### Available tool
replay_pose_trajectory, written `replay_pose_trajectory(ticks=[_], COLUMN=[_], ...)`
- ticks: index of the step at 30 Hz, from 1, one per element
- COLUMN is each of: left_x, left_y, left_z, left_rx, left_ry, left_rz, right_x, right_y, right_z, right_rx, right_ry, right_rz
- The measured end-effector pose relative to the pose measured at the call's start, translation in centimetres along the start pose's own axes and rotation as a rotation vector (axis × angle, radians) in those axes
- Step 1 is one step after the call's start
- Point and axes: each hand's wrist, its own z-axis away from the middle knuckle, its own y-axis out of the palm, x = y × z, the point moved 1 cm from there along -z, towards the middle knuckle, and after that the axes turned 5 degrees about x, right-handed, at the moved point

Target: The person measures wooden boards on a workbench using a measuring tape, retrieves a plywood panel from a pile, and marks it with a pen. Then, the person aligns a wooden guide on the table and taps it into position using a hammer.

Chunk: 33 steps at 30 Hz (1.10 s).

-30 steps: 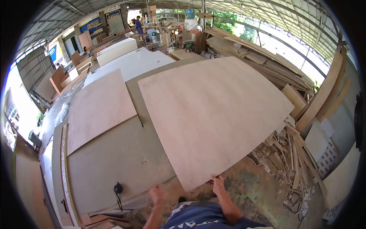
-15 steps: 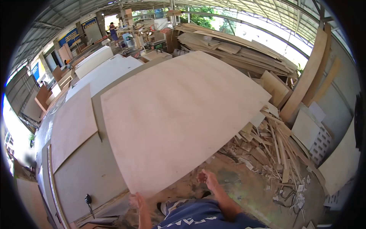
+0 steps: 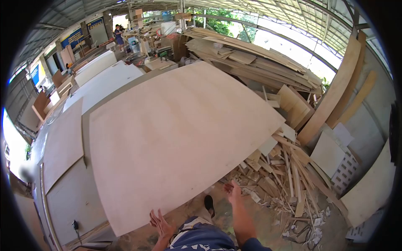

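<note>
While two hands hover, one panel lies flat.

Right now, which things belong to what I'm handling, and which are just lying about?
In use: large plywood sheet; left hand, at its near edge; right hand, empty beside it.

Apparently lying about: smaller plywood sheet; wood offcuts; stacked boards; small black object.

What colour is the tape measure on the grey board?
The tape measure looks black; the head view shows it, at lower left.
</note>
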Motion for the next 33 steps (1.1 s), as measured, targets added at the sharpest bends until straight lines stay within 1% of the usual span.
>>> replay_pose_trajectory(ticks=[2, 3, 5, 6, 8, 10, 11, 12, 13, 14, 16, 18, 19, 20, 21, 22, 23, 25, 26, 28, 29, 30, 31, 32, 33], left_x=[-3.7, -5.2, -7.4, -8.4, -10.8, -12.9, -13.3, -13.2, -13.3, -13.6, -14.8, -15.8, -16.0, -15.6, -15.1, -12.6, -11.1, -9.1, -9.0, -9.1, -7.3, -4.5, -3.4, -5.1, -7.8], left_y=[0.6, 1.4, 2.9, 4.0, 5.7, 7.2, 7.9, 8.1, 7.8, 7.6, 6.4, 4.3, 4.6, 5.1, 6.0, 8.5, 9.0, 10.3, 10.7, 12.1, 14.3, 17.1, 18.7, 17.3, 13.8], left_z=[-3.2, -4.5, -7.2, -8.3, -10.0, -11.5, -11.7, -11.6, -11.4, -11.4, -10.9, -9.4, -8.6, -7.8, -6.8, -5.7, -5.6, -5.0, -5.0, -5.5, -5.9, -7.0, -7.3, -6.3, -5.6], left_rx=[0.061, 0.074, 0.184, 0.236, 0.256, 0.281, 0.246, 0.213, 0.213, 0.207, 0.186, 0.074, 0.047, -0.169, -0.390, -0.578, -0.605, -0.671, -0.696, -0.707, -0.724, -0.866, -0.997, -1.000, -0.918], left_ry=[0.101, 0.120, 0.290, 0.334, 0.332, 0.317, 0.304, 0.286, 0.266, 0.253, 0.194, 0.057, 0.006, -0.309, -0.618, -0.760, -0.795, -1.412, -1.434, -0.940, -0.952, -0.894, -0.838, -0.853, -0.933], left_rz=[-0.070, -0.056, -0.085, -0.133, -0.151, -0.182, -0.178, -0.182, -0.193, -0.188, -0.175, -0.029, -0.030, 0.086, 0.199, 0.223, 0.211, 0.917, 0.927, 1.496, 1.503, 1.450, 1.386, 1.385, 1.439], right_x=[0.8, 1.4, 3.5, 4.5, 7.2, 9.3, 10.4, 11.4, 12.5, 13.7, 17.0, 20.5, 22.4, 23.7, 24.5, 25.5, 26.3, 28.3, 28.3, 28.1, 27.8, 27.3, 27.1, 27.0, 27.0], right_y=[-0.9, -1.9, -3.1, -4.0, -4.9, -7.7, -8.6, -9.5, -9.8, -9.5, -8.4, -6.2, -5.2, -4.2, -3.7, -3.8, -3.2, -1.7, -1.0, -1.9, -2.9, -3.9, -5.1, -6.8, -7.6], right_z=[-2.1, -2.7, -3.0, -2.4, -4.3, -5.7, -6.3, -6.9, -7.8, -8.8, -11.2, -14.0, -15.7, -17.2, -19.6, -22.3, -23.3, -24.6, -25.5, -26.3, -27.2, -28.3, -28.7, -28.2, -27.5], right_rx=[-0.002, 0.006, -0.002, -0.036, -0.045, -0.065, -0.068, -0.048, -0.019, -0.002, -0.064, -0.116, 0.023, -0.060, 0.007, 0.066, 0.096, 0.017, 0.043, -0.120, -0.106, -0.092, -0.085, -0.084, -0.015], right_ry=[-0.017, 0.008, 0.025, 0.006, -0.038, -0.066, -0.053, -0.089, -0.127, -0.108, -0.137, -0.115, -0.115, -0.147, -0.169, -0.186, -0.155, -0.151, -0.138, -0.185, -0.182, -0.224, -0.264, -0.260, -0.253], right_rz=[-0.010, 0.009, 0.028, 0.014, 0.006, 0.030, 0.034, 0.028, 0.023, 0.032, 0.072, 0.125, 0.165, 0.199, 0.139, 0.074, 0.088, 0.221, 0.240, 0.296, 0.311, 0.309, 0.306, 0.319, 0.210])
